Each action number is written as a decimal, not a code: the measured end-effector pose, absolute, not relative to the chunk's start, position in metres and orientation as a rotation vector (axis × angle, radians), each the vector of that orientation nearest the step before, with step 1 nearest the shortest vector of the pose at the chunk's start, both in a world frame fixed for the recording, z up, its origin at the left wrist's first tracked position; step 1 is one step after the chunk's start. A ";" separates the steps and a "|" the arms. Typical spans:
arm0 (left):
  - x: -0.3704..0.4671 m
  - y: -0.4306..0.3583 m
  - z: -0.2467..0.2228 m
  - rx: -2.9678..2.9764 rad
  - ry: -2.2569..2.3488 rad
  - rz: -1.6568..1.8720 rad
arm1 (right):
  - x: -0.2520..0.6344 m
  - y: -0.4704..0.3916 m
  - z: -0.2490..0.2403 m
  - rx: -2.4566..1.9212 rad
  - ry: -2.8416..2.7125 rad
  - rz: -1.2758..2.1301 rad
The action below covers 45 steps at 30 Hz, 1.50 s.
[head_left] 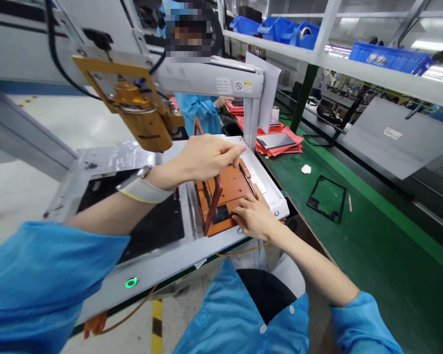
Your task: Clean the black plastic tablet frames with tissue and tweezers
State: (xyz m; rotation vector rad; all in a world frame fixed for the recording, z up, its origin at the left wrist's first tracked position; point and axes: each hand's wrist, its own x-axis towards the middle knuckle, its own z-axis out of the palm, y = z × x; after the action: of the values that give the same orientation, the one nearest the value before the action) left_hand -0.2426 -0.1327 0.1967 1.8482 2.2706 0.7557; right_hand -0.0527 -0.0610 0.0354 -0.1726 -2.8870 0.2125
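My left hand [212, 156], with a watch [142, 184] on its wrist, reaches over an orange fixture [231, 187]. Its fingers are pinched together above the fixture's far part; what they hold, if anything, is hidden. Lower down, my right hand [254, 214] rests on the near right edge of the fixture, fingers bent and slightly apart. A thin dark strip [247, 179] lies along the fixture's right side between both hands. An upright reddish-brown frame [214, 204] stands at the fixture's left side, and a dark patch [222, 213] shows near my right fingertips.
A brass-coloured machine head [142, 123] hangs at upper left above a black pad [155, 226]. On the green bench [376, 255] lie a black frame [327, 199] and red packets with flat panels [280, 142]. Across the machine is another person in blue [199, 113].
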 end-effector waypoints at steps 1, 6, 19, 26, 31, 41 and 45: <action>-0.242 -0.136 0.197 1.854 2.268 0.787 | -0.055 -0.057 0.037 -0.166 -2.920 0.218; -0.242 -0.144 0.196 1.843 2.192 0.913 | -0.065 -0.028 0.045 -0.108 -3.049 0.318; -0.237 -0.171 0.184 1.688 1.918 1.424 | 0.005 -0.046 0.077 -0.194 -2.943 0.387; -0.231 -0.181 0.169 1.580 1.798 1.809 | 0.086 -0.090 0.101 -0.185 -2.548 0.243; -0.219 -0.177 0.163 1.565 1.778 1.858 | 0.100 -0.120 0.111 -0.177 -2.409 0.217; -0.209 -0.179 0.136 1.507 1.592 1.906 | 0.090 -0.136 0.082 -0.123 -2.386 0.260; -0.210 -0.179 0.131 1.482 1.559 1.977 | 0.089 -0.144 0.078 -0.116 -2.355 0.260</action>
State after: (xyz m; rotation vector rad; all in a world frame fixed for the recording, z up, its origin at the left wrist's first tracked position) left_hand -0.2098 -0.1793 0.1313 1.4816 1.5586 1.9770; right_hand 0.0886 -0.1436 0.0776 -0.1162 -2.3545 0.2599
